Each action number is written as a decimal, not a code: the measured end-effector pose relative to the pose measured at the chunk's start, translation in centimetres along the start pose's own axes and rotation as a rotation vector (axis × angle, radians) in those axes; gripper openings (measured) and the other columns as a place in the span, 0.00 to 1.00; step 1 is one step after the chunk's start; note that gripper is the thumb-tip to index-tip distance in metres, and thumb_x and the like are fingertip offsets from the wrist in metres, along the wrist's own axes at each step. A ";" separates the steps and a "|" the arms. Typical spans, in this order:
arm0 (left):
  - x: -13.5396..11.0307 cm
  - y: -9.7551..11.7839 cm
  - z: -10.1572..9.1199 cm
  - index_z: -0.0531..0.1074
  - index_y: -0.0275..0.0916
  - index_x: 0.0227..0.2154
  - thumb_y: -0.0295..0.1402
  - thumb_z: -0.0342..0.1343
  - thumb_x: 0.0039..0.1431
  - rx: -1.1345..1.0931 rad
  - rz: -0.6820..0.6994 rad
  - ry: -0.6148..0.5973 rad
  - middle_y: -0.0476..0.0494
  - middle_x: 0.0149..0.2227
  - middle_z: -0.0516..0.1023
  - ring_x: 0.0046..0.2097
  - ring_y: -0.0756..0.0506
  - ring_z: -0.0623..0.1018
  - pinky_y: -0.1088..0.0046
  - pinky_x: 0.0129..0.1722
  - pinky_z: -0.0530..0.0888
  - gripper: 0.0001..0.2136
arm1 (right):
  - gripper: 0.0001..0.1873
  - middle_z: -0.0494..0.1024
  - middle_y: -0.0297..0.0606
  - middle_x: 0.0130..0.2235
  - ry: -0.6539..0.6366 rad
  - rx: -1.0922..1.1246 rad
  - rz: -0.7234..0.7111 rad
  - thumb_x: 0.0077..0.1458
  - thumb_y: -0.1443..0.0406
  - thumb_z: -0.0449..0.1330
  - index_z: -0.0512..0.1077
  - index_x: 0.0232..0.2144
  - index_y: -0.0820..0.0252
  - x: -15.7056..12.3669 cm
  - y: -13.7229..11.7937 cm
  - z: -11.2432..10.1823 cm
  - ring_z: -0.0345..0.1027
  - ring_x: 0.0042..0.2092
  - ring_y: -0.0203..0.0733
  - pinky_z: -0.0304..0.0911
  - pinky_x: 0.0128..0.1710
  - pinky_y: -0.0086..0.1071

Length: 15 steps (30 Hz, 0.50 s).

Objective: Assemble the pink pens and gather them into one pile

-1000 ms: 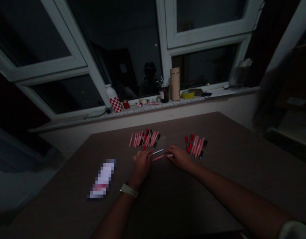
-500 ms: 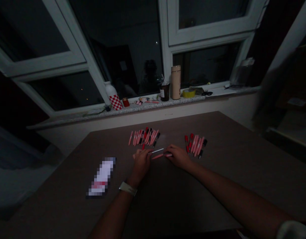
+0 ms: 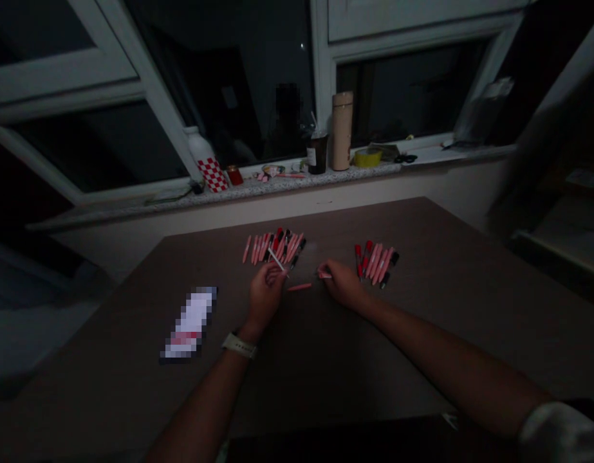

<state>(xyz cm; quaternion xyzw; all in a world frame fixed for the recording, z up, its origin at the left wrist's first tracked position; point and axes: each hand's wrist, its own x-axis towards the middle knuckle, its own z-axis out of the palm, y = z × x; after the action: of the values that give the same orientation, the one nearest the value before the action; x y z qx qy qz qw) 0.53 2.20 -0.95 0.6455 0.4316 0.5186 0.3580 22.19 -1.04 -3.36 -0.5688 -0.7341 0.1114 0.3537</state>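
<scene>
Dim room, night in the window glass. The left hand (image 3: 265,299) pinches a thin pale rod (image 3: 277,260) between thumb and fingers, its tip angled up and away toward the nearer group of tubes. The right hand (image 3: 342,283) has its fingertips drawn together on a short pink piece (image 3: 324,275), which shows only as a stub beyond them; how firm that hold is cannot be told in this light. The hands stand a little apart, with a loose pink tube (image 3: 299,287) lying flat on the tabletop between them, touching neither.

Beyond the hands lie two groups of slim tubes, pink with red and black ends: a left cluster (image 3: 272,247) and a smaller right cluster (image 3: 376,263). Both rest on a dark brown tabletop (image 3: 374,366).

Handling, by judgement: the tubes look light, stiff and smooth, probably plastic, and being round they may roll at a light touch. A fingertip pinch at mid-barrel seems the surest hold. The thin pale rod looks the most delicate piece, best held close to its end.

To the left lies a pixelated packet (image 3: 188,325), its details obscured. A pale band (image 3: 239,345) circles the left wrist. On the stone windowsill (image 3: 277,186) stand a tan flask (image 3: 342,132) and a yellow tape roll (image 3: 368,157).
</scene>
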 end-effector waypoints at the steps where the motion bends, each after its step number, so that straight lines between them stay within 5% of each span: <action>1: 0.0 0.0 0.2 0.70 0.36 0.38 0.38 0.62 0.53 -0.084 -0.032 -0.008 0.42 0.36 0.79 0.38 0.45 0.79 0.69 0.40 0.74 0.13 | 0.10 0.76 0.42 0.41 0.015 0.027 -0.012 0.56 0.72 0.52 0.68 0.40 0.60 -0.1 -0.1 -0.1 0.69 0.43 0.44 0.60 0.42 0.33; 8: -0.6 0.9 1.0 0.69 0.36 0.36 0.38 0.65 0.51 -0.372 -0.173 -0.089 0.42 0.35 0.81 0.37 0.45 0.81 0.70 0.37 0.76 0.15 | 0.06 0.77 0.41 0.39 0.070 0.157 -0.175 0.60 0.67 0.53 0.68 0.40 0.58 -0.4 -0.4 -0.3 0.70 0.41 0.43 0.62 0.41 0.33; 15: -1.0 1.1 1.5 0.67 0.37 0.36 0.38 0.66 0.50 -0.490 -0.239 -0.172 0.43 0.34 0.82 0.36 0.43 0.82 0.64 0.39 0.78 0.16 | 0.06 0.77 0.40 0.39 0.127 0.176 -0.185 0.61 0.64 0.54 0.68 0.40 0.57 -0.4 -0.4 -0.2 0.71 0.40 0.42 0.62 0.39 0.33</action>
<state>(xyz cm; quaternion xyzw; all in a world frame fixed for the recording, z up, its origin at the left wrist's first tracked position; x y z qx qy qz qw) 2.12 0.81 -0.60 0.5257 0.3346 0.5049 0.5973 22.06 -1.54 -3.12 -0.4714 -0.7471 0.1061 0.4565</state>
